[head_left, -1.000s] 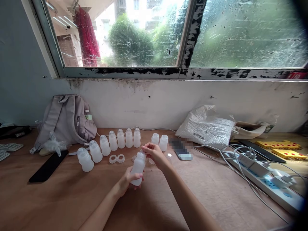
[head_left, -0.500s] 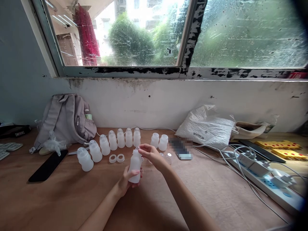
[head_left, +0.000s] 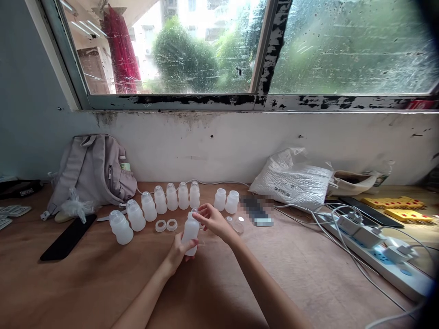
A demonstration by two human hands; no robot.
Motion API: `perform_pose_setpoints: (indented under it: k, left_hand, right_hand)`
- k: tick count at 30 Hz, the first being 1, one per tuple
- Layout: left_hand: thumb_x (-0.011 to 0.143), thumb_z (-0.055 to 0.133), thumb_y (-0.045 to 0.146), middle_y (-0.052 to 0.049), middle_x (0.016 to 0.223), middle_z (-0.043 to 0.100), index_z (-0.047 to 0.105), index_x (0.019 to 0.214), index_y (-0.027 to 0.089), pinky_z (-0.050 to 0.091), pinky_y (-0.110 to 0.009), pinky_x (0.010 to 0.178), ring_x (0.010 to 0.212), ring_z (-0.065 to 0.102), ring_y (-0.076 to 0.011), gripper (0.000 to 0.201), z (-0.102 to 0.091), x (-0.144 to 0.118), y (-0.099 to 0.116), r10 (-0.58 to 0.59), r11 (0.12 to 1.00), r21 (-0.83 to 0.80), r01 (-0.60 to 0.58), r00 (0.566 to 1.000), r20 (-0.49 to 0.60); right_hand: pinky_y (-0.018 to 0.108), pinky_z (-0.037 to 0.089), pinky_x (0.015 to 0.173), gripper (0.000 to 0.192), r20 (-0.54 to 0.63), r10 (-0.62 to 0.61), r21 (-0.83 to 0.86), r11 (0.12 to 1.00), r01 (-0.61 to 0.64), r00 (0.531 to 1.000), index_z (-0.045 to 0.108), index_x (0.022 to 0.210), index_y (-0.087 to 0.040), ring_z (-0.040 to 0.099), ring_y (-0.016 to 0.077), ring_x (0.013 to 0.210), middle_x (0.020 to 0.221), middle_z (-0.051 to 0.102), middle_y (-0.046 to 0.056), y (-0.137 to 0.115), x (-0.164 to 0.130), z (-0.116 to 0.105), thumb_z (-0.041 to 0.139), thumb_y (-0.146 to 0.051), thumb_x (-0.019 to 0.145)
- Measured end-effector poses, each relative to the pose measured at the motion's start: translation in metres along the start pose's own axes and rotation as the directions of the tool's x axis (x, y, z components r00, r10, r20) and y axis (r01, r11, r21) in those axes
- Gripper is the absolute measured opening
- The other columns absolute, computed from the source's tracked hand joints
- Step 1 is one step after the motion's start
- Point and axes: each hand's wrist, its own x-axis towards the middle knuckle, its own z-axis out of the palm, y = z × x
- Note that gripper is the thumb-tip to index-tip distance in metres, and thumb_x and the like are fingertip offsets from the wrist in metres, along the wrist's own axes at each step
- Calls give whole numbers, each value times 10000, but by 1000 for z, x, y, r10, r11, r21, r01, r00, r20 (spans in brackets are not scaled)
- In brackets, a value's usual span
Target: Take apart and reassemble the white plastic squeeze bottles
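My left hand (head_left: 178, 252) grips the lower body of a small white plastic bottle (head_left: 190, 232), held upright just above the wooden table (head_left: 103, 283). At the bottle's neck, my right hand (head_left: 212, 220) pinches a small clear piece with its fingertips. A curved row of several capped white bottles (head_left: 149, 206) stands behind, and two uncapped bottles (head_left: 226, 201) stand to the right. Two white rings (head_left: 166, 225) lie on the table left of the held bottle. Small clear caps (head_left: 236, 226) lie right of my right hand.
A grey backpack (head_left: 92, 171) leans on the wall at the left, with a black phone (head_left: 67, 237) in front of it. A blurred phone (head_left: 257, 211), a white plastic bag (head_left: 295, 178), a power strip with chargers and cables (head_left: 373, 246) and yellow parts (head_left: 394, 202) lie at the right.
Both hands have moved the bottle a little to the left and farther from me. The right hand stays at the bottle's neck.
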Motion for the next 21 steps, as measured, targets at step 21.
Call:
perform_pose_setpoints:
  k: [21]
  left_hand:
    - [623,607,345,-8,604,537,525,795,111,240,-180,320,405,466,-84,302,0,-3,4,-36,996,82,23,987,157]
  right_hand:
    - [201,398,412,358,-99,-54,67,996,60,994,537,670,-158,473,83,470,572,521,-24,-3,1,-13,580,-514,662]
